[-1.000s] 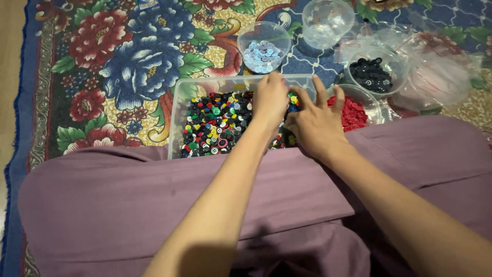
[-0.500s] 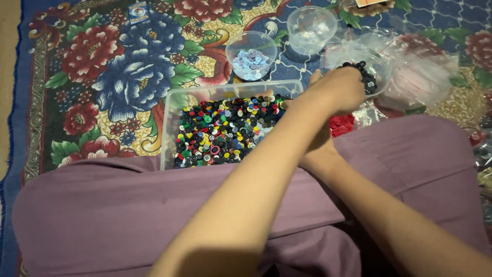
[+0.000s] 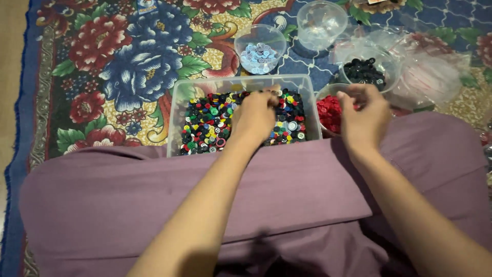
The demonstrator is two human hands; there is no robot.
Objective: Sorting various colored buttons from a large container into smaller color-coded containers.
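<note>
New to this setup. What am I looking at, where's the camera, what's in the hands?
No machine here: a person sits on a floral rug with purple cloth over the lap, working with bare hands. The single camera is worn on the head and looks down, so the arms enter from the bottom edge.

In front sits a clear plastic bin full of mixed coloured buttons. The left hand rests down in those buttons. The right hand hovers over a small bowl of red buttons, fingers pinched; whether it holds a button is too small to tell.

Farther back: a bowl of pale blue buttons, a bowl of black buttons, a clear bowl that looks nearly empty, and some clear plastic bags.
</note>
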